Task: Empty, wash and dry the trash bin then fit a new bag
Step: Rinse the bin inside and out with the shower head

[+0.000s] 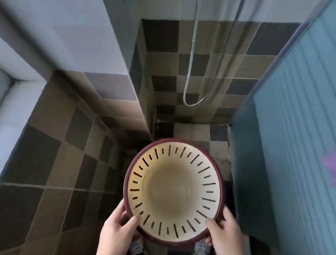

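Left hand (118, 229): its grip is clenched on the near-left rim of the bin (173, 192), thumb lying inside the wall, the other fingers wrapped under the outside.
Right hand (225, 234): its grip clasps the near-right rim in the same way, thumb inside, fingers outside.
Bin: held up in the air in front of the body, mouth turned up toward the camera, above the shoes (202, 250). Cream inside with a dark red rim and short slots all round the wall. No bag and no rubbish show in it; the bottom looks faintly stained.
Key relation: the bin stretches away from both grips, forward from the hands; its long axis runs from the mouth down to the base, nearly along the line of sight. Both hands are about equally near, one to each side.
Hose (191, 53): hangs in a loop on the tiled wall ahead, well apart from the bin and beyond it.
Floor (195, 130): chequered tile below the hose.
Step, as I judge it: emptied, not yet washed; the bin likely goes forward toward the hose.
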